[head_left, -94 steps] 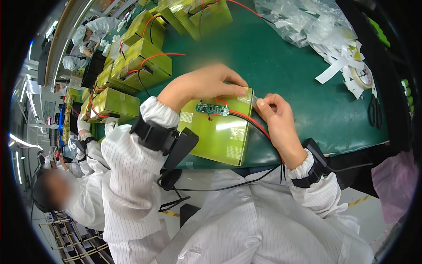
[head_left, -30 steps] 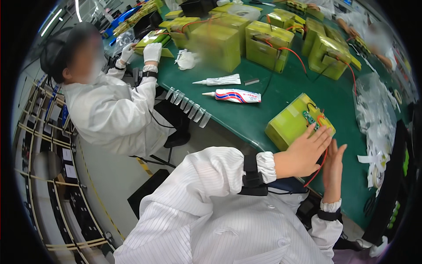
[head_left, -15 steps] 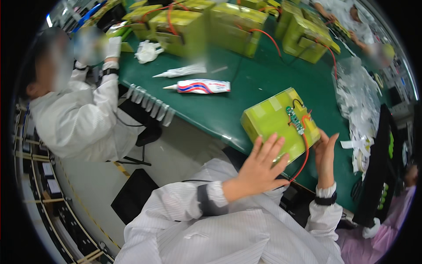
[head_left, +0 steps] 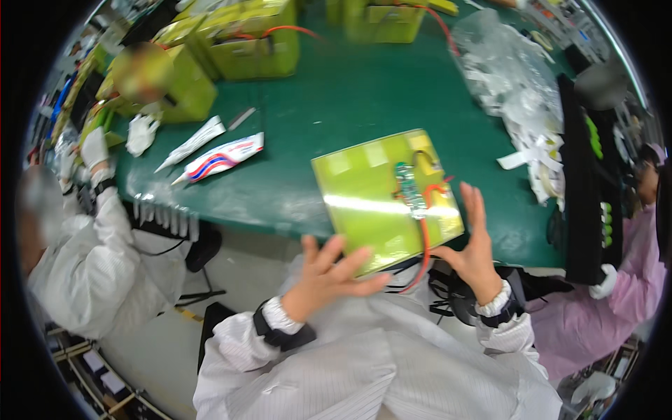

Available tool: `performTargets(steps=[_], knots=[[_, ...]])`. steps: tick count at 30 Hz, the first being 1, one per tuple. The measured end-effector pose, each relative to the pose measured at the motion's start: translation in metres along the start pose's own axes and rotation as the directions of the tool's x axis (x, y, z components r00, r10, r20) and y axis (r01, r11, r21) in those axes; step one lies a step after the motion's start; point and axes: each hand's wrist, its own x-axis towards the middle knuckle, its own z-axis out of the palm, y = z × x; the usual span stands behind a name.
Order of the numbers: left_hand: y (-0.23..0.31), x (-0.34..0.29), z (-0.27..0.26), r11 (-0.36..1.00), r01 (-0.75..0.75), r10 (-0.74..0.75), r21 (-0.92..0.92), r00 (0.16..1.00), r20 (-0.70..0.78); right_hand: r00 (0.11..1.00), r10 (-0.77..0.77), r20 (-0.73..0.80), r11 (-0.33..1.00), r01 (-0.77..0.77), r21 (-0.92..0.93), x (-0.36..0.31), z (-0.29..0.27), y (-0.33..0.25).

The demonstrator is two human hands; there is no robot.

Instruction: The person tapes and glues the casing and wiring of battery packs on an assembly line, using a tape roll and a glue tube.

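A yellow-green wrapped battery pack point(head_left: 357, 189) lies at the front edge of the green table, in front of me. On its upper face are a small green circuit board point(head_left: 409, 190), a black wire and a red wire point(head_left: 425, 245) that hangs over the near edge. My left hand point(head_left: 329, 273) is open with spread fingers at the pack's near left corner; whether the fingertips touch it I cannot tell. Beside the pack's right edge, my right hand point(head_left: 472, 248) is open too, its thumb close to the near right corner. Neither hand grips anything.
Two white glue tubes point(head_left: 222, 157) and crumpled white material point(head_left: 142, 133) lie to the left. More yellow-green packs point(head_left: 248, 52) stand at the back. Clear plastic wrap point(head_left: 507, 63) and a black rack point(head_left: 582, 189) are at the right. Co-workers sit on both sides.
The view has swung to the right. My left hand has drawn back toward the pack's near left corner, and my right hand's fingers have come away from its side.
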Motion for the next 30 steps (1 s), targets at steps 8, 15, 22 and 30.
performTargets(steps=[8,15,22,30], knots=[[0.008,0.012,0.003,1.000,0.026,-0.026,-0.011,1.000,0.012,0.991,-0.113,-0.069,0.990,0.106,-0.090,-0.001,0.008,0.002],[-0.002,0.021,0.003,0.987,-0.013,0.000,-0.161,0.997,-0.078,0.935,-0.351,-0.057,0.892,0.315,-0.323,0.005,-0.008,0.005],[-0.033,0.073,-0.019,0.885,0.132,-0.169,-0.446,0.985,-0.044,0.917,-0.396,-0.053,0.897,0.374,-0.234,0.047,-0.031,-0.008],[-0.080,0.124,-0.026,0.590,0.547,-0.501,-0.593,0.825,0.262,0.958,-0.247,0.150,0.954,0.212,0.212,0.129,-0.029,-0.014]])
